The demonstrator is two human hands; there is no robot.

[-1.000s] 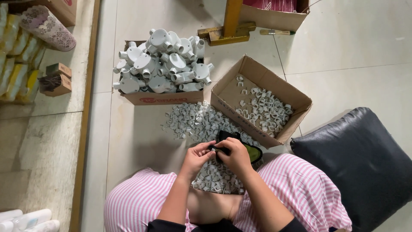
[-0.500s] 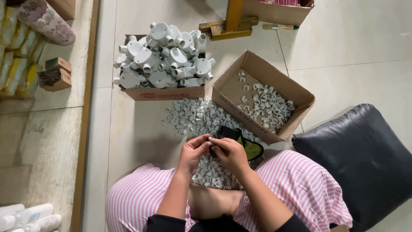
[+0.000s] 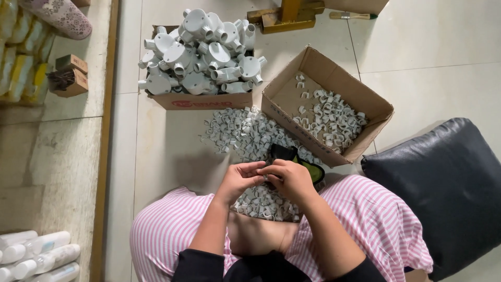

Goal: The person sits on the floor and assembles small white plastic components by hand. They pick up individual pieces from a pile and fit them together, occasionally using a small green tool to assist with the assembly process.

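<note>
Since half a second ago, our two hands have barely shifted, staying pressed together over the pile while the view tilts slightly. We sit on the tiled floor in pink striped trousers, a black cushion at our right. Ahead stands a cardboard box heaped with white pipe junction fittings, and beside it an open cardboard box partly filled with small white clips. More loose clips spread across the floor between the boxes and our knees. Our left hand and right hand meet fingertip to fingertip, both grips pinching a small white piece that we can hardly see, just above a black and green object.
</note>
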